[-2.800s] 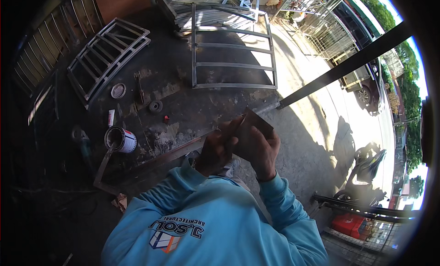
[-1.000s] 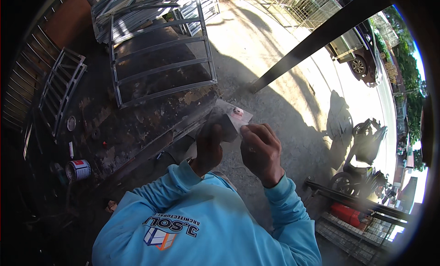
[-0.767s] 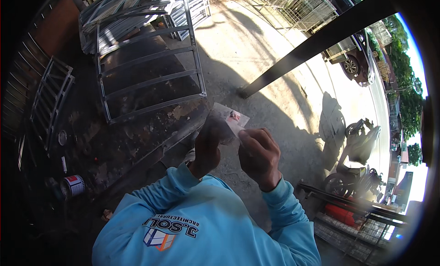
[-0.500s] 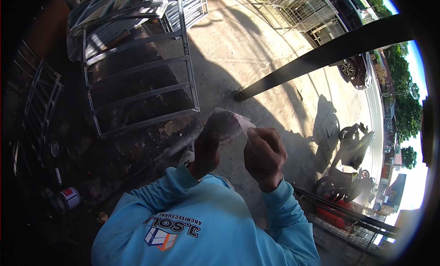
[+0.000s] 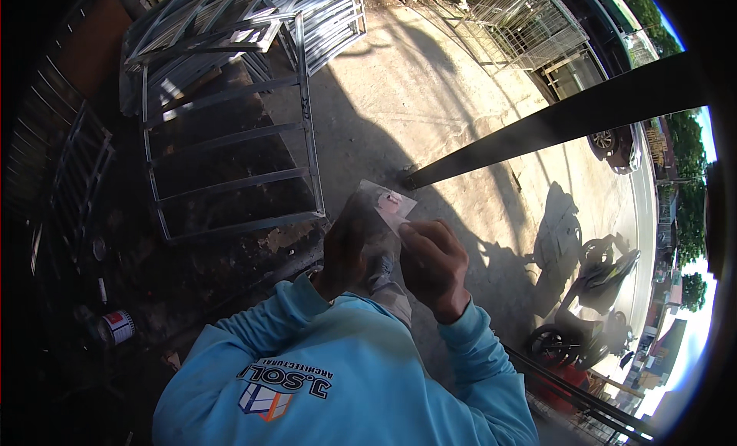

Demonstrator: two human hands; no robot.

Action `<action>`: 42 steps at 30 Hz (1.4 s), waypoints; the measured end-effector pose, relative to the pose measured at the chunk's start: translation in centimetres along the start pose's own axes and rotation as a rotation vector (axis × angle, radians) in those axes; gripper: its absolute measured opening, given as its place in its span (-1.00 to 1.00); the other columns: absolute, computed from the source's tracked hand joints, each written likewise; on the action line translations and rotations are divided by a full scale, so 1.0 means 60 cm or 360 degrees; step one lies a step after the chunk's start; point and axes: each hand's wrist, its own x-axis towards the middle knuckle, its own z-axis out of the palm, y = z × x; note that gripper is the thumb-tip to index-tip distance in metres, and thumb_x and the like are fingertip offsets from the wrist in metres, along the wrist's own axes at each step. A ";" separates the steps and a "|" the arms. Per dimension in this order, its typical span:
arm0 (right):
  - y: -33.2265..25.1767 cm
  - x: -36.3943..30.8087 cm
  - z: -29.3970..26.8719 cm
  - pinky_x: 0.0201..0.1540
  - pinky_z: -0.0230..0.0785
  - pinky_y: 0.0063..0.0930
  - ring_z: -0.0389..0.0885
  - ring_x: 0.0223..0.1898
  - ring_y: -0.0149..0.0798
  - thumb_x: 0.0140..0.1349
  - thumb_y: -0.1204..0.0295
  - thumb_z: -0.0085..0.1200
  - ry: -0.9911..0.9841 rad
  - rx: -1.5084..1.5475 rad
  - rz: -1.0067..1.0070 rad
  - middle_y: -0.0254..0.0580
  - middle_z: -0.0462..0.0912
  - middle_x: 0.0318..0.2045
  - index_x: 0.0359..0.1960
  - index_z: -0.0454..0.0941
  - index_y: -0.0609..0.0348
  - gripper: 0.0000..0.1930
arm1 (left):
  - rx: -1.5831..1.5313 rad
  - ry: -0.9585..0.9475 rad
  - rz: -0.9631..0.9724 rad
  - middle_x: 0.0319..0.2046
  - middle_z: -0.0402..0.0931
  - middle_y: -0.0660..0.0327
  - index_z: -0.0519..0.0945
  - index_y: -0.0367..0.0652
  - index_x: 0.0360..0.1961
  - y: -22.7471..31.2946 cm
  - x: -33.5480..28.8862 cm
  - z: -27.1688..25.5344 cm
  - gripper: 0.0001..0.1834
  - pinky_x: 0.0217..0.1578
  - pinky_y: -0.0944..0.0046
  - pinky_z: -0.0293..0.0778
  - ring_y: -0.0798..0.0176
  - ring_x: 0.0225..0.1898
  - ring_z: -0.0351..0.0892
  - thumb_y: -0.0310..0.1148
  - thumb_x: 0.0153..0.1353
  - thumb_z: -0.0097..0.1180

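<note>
A thin clear plastic bag (image 5: 370, 196) with a pinkish patch is held up in front of my chest between both hands. Around its left side my left hand (image 5: 343, 250) is closed, dark in shadow, with the fingers partly hidden. My right hand (image 5: 436, 263) pinches the bag's right edge between thumb and fingers. The upper part of the bag stands out above the hands. What makes the pinkish patch is too small to tell.
A welded metal frame (image 5: 307, 139) rests on a dark worktable (image 5: 230, 265) ahead left, with stacked metal frames (image 5: 338, 31) beyond. A labelled can (image 5: 117, 328) stands at left. A dark post (image 5: 537, 123) slants across the right. A motorcycle (image 5: 556, 342) is parked at right.
My right hand has shifted slightly left, and the bag's pinkish patch faces up more plainly. The surroundings have slid a little right and down in the view.
</note>
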 end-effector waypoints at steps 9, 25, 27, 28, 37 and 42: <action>0.119 0.000 -0.114 -0.22 0.54 -0.35 0.63 -0.24 -0.09 -0.09 0.61 0.29 -0.0070 0.0473 -0.0437 -0.13 0.70 -0.23 -0.24 0.67 0.19 -0.71 | -0.1653 0.0068 -0.0688 -0.12 0.56 0.08 0.43 -0.28 0.06 0.062 0.029 0.086 -0.57 -0.07 0.20 0.58 0.24 -0.12 0.61 -0.12 0.39 -0.03; 0.181 -0.038 -0.116 -0.15 0.38 -0.54 0.55 -0.24 -0.39 0.23 0.52 0.06 -0.0279 0.1120 0.0645 -0.15 0.63 -0.29 -0.16 0.53 0.35 -0.81 | 0.0377 0.0844 0.0526 -0.04 0.56 -0.01 0.46 -0.32 0.10 0.003 -0.058 0.178 -0.62 -0.03 0.16 0.48 0.11 -0.04 0.61 -0.27 0.43 -0.13; 0.182 -0.048 -0.084 -0.18 0.34 -0.60 0.51 -0.25 -0.45 0.25 0.53 0.04 -0.0376 0.1206 0.0692 -0.24 0.59 -0.33 -0.17 0.52 0.34 -0.84 | 0.0756 0.0770 0.0614 0.04 0.50 -0.10 0.40 -0.31 0.19 0.005 -0.064 0.197 -0.58 0.03 0.08 0.46 -0.06 0.05 0.56 -0.27 0.44 -0.16; 0.183 -0.051 -0.073 -0.19 0.34 -0.60 0.51 -0.25 -0.46 0.24 0.54 0.04 -0.0402 0.1361 0.0809 -0.26 0.59 -0.33 -0.19 0.52 0.33 -0.85 | 0.0764 0.0787 0.0612 0.04 0.50 -0.10 0.40 -0.31 0.19 0.004 -0.065 0.201 -0.58 0.03 0.08 0.46 -0.06 0.05 0.56 -0.27 0.44 -0.16; 0.228 -0.067 -0.067 -0.23 0.38 -0.57 0.53 -0.30 -0.44 0.25 0.51 0.04 -0.0428 0.1780 0.1118 -0.25 0.60 -0.34 -0.19 0.53 0.29 -0.86 | 0.0477 0.0479 0.0193 0.16 0.40 -0.11 0.26 -0.29 0.30 -0.050 -0.113 0.228 -0.42 0.02 0.14 0.48 -0.11 0.12 0.50 -0.06 0.48 -0.40; 0.226 -0.065 -0.095 -0.17 0.47 -0.41 0.59 -0.19 -0.12 0.10 0.44 0.24 -0.0522 0.1072 -0.0193 -0.12 0.66 -0.14 -0.20 0.64 0.14 -0.79 | -0.1635 0.0723 -0.0724 0.07 0.49 0.06 0.31 -0.21 0.25 -0.088 -0.158 0.182 -0.45 -0.01 0.11 0.55 0.11 0.04 0.56 -0.02 0.46 -0.28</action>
